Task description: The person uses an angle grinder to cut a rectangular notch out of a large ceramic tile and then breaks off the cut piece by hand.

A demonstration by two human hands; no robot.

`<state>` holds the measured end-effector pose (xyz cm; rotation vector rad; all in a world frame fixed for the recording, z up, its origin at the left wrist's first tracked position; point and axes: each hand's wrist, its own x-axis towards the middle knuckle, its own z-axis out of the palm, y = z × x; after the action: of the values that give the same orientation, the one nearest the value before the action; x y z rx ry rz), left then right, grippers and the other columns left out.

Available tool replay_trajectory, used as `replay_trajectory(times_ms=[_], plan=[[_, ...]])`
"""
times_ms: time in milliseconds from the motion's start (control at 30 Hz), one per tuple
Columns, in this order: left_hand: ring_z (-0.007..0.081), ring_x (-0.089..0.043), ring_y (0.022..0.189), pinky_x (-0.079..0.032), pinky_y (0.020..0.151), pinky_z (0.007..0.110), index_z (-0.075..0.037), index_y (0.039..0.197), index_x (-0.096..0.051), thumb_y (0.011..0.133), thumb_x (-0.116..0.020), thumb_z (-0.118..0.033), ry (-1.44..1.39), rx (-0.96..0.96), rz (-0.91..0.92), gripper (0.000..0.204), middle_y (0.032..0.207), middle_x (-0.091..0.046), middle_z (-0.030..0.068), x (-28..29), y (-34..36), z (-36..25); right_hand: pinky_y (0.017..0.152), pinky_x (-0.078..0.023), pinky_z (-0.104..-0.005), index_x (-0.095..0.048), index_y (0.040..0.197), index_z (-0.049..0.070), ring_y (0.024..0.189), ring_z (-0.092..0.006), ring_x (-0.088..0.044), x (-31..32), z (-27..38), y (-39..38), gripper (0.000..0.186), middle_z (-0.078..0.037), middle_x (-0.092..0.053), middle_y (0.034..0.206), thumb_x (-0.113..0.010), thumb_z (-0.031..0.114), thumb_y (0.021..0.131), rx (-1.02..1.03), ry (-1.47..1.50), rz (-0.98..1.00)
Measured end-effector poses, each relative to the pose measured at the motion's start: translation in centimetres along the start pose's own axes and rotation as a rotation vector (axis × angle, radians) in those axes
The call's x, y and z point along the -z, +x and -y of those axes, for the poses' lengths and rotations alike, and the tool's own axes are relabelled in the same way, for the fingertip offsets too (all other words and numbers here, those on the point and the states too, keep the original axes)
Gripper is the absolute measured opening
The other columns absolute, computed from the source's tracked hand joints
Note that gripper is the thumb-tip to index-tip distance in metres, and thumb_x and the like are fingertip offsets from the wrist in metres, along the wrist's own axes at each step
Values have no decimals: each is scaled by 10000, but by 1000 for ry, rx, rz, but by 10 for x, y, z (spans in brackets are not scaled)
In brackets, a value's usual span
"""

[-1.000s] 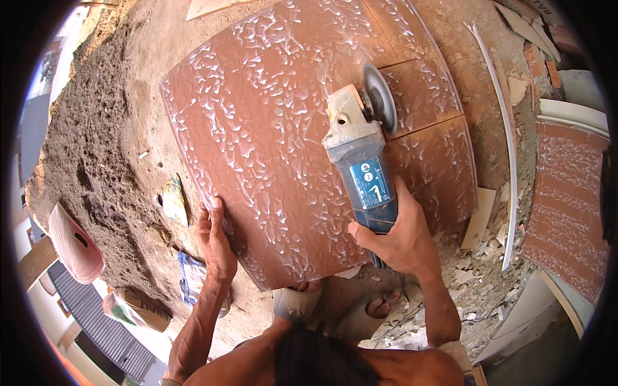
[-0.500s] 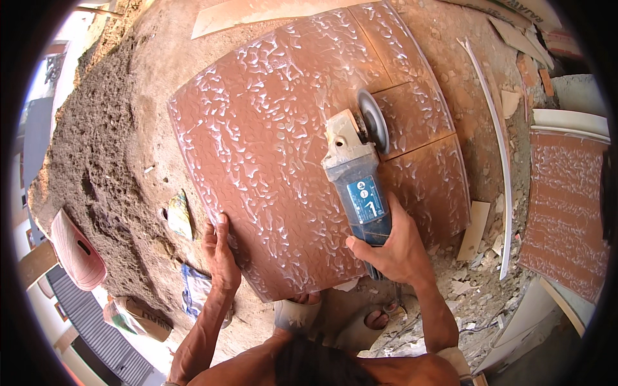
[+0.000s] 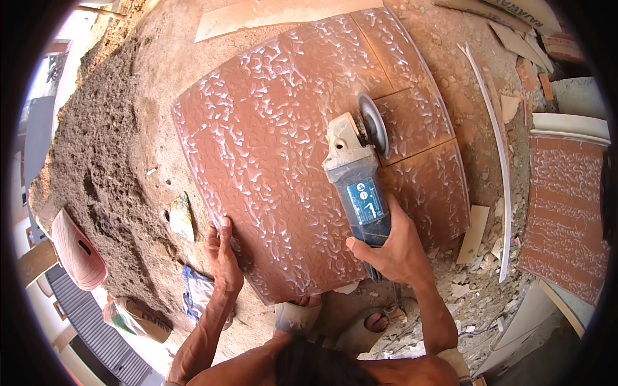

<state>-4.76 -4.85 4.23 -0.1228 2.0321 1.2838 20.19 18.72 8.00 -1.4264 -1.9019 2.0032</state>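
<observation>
My right hand (image 3: 393, 251) is wrapped round the blue body of an angle grinder (image 3: 360, 193). The grinder's grey disc (image 3: 372, 125) stands on edge over the right part of a large brown tile (image 3: 277, 161) with white wavy marks. Straight dusty cut lines run across that part, and one meets the disc. Whether the disc touches the tile or spins, I cannot tell. At the tile's lower left edge my left hand (image 3: 224, 260) grips it, thumb on top and the other fingers along the edge, partly hidden.
A sandy heap (image 3: 96, 128) lies to the left, with a pink rounded piece (image 3: 77, 251) and crumpled bags below it. A pale strip (image 3: 492, 122) and broken rubble lie right of the tile. Another patterned tile (image 3: 563, 219) stands far right. My feet are beneath the tile's near edge.
The whole picture shifts very slightly. Both hands keep their grip, and the grinder stays at nearly the same place on the tile.
</observation>
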Motion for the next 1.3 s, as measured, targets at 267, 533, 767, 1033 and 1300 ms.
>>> replay_trajectory(times_ms=[267,533,767,1033,1300], plan=[[40,-540,946,-446,886,250,-94,1191,-669,1090,-681,-374,-59,-123,-1,298,1051,-665,-47,3,10,16,905,-579,-455,-565,1293,-15,971,-342,-765,-1,1,0,650,-204,-757,1032,-872,293,810,-28,-28,-9],[42,-544,920,-451,852,250,-105,1189,-667,1082,-691,-393,-14,-36,-39,308,1018,-661,-44,-3,1,5,910,-576,-445,-564,1296,-16,968,-320,-762,-1,0,2,646,-199,-752,1046,-869,283,811,1,-28,-10],[26,-532,875,-448,804,233,-112,1169,-663,1075,-700,-405,-3,-47,-43,310,1001,-645,-59,-4,1,3,929,-576,-442,-565,1320,-23,984,-313,-762,-2,2,3,660,-200,-753,1071,-868,272,814,14,-4,-9],[67,-585,996,-471,916,271,-74,1254,-661,1077,-691,-397,-26,-80,-46,370,1106,-690,-17,-7,0,4,930,-575,-450,-563,1323,-29,990,-338,-764,-1,-2,1,669,-216,-751,1066,-867,283,815,29,-21,-23],[49,-584,916,-468,826,233,-74,1223,-667,1078,-686,-400,-4,-77,-34,357,1060,-704,-16,2,8,12,885,-580,-482,-557,1294,-33,952,-396,-769,-2,-12,-9,664,-246,-748,1034,-867,298,809,-6,-30,-7]])
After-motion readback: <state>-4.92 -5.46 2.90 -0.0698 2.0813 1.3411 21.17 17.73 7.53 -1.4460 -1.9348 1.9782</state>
